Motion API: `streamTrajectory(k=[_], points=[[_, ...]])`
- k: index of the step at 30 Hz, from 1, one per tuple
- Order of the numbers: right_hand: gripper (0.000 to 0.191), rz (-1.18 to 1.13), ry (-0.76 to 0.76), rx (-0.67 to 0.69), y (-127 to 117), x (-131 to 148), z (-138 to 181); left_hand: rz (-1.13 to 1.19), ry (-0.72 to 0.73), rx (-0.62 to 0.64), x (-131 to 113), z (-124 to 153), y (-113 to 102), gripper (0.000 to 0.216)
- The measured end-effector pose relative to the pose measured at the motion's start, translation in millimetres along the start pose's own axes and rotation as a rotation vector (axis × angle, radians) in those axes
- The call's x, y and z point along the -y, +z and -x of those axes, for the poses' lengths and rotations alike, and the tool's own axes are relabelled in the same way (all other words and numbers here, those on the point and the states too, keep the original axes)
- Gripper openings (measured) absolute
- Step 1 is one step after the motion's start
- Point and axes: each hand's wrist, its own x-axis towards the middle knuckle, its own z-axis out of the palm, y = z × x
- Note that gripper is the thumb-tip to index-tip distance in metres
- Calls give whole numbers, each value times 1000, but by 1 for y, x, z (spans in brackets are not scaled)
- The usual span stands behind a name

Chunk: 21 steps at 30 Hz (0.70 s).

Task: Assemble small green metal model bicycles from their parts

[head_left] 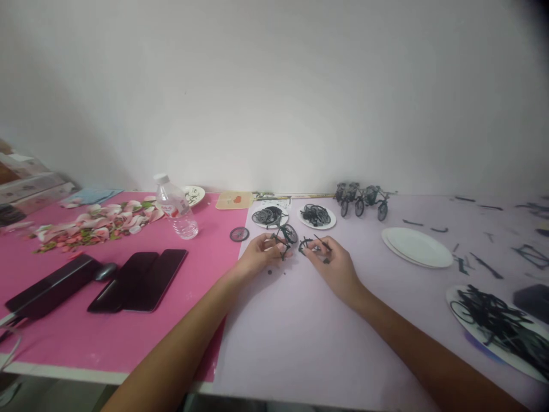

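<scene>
My left hand (259, 252) is closed on a small black toy bicycle (282, 239), partly assembled, with one wheel showing at its upper right. A short way to the right, my right hand (328, 258) pinches a small dark plastic part (305, 245) whose exact kind I cannot make out. The two pieces are apart. A loose toy wheel (239, 234) lies left of my left hand. Just beyond my hands stand a plate of wheels (286, 222) and a second plate of black parts (333, 222).
Finished toy bicycles (360, 200) stand by the wall. White plates (417, 248) and a heaped parts plate (454, 312) are on the right, among scattered black pieces. On the left are a water bottle (176, 209), phones (155, 280), a black case (51, 286) and artificial petals (103, 223).
</scene>
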Motion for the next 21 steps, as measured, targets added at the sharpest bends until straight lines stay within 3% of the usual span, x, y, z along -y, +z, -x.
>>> streamTrajectory(k=[8, 14, 21], points=[[32, -55, -2, 6, 1, 1, 0, 19, 162, -144, 21, 8, 30, 57], [37, -133, -22, 14, 3, 2, 3, 4, 192, -184, 18, 9, 29, 55], [31, -61, -75, 34, 3, 2, 3, -6, 207, -160, 23, 8, 30, 51]])
